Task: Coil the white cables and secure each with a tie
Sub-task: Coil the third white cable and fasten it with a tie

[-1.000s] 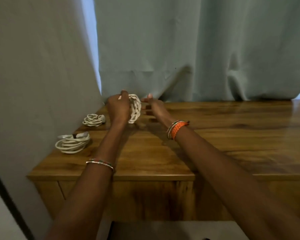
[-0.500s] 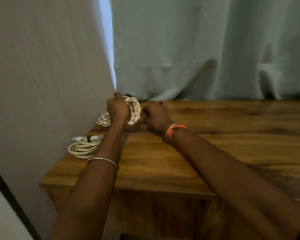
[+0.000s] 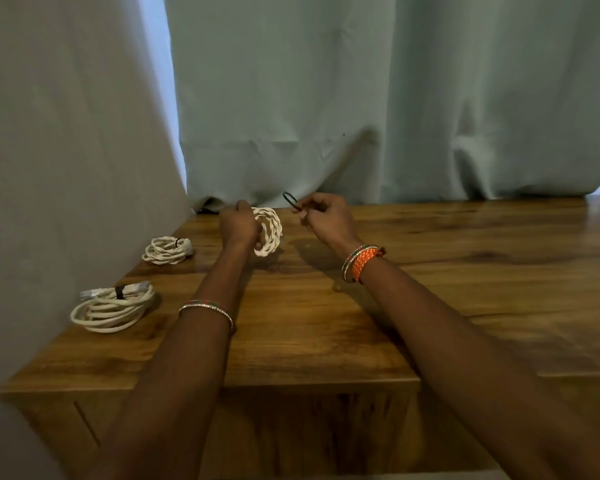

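— Three coils in sight: two tied ones [image 3: 113, 306] [image 3: 167, 249] lie on the counter [image 3: 326, 323] at far left. Where's the third?

— Upright in the left hand [image 3: 238, 225], whose grip is closed round the braided white cable [image 3: 269, 232]. The right hand [image 3: 326, 216] pinches a thin black tie [image 3: 291, 199] just beside it.

— How will it handle?

— Light, soft, springy, I'd judge (loops want to fan out). Keep hold across all turns and wrap the tie there.

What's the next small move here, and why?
Probably bring the right hand leftward and slip the black tie over the coil held upright by the left hand. That coil shows no tie, while both coils lying on the table already carry dark ties.
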A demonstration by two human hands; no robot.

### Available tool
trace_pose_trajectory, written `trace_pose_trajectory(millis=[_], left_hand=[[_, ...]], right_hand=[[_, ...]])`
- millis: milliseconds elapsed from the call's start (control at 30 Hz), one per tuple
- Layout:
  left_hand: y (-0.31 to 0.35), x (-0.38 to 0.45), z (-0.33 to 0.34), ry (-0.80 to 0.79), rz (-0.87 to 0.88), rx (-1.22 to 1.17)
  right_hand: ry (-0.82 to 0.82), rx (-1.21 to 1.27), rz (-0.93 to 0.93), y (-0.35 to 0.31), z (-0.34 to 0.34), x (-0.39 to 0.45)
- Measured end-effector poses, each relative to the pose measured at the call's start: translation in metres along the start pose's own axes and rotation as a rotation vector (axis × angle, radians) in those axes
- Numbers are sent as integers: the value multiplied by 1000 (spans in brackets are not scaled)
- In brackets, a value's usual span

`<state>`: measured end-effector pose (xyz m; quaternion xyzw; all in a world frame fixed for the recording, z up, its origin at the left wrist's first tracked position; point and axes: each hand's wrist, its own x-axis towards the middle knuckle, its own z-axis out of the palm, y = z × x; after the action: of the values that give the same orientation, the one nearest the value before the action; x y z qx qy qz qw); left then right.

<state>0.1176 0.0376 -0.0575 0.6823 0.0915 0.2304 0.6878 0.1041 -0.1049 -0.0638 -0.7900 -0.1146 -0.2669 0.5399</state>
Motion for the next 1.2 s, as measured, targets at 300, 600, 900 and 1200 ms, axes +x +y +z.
trace_pose_trajectory(millis=[300,600,900,1200], left_hand=[[-9,7,-19,-156,-224,-206],[-18,20,-27,99,-136,-247],[-21,18,-21,48,-106,-118],[-25,13,-23,-198,-138,-66]], right_hand=[[-326,-363,-301,-33,4,-28],[-437,-251,-197,-27,4,-32],[-257,-478,-414,-36,5,-41],[-287,359,-135,-54,-1,-44]])
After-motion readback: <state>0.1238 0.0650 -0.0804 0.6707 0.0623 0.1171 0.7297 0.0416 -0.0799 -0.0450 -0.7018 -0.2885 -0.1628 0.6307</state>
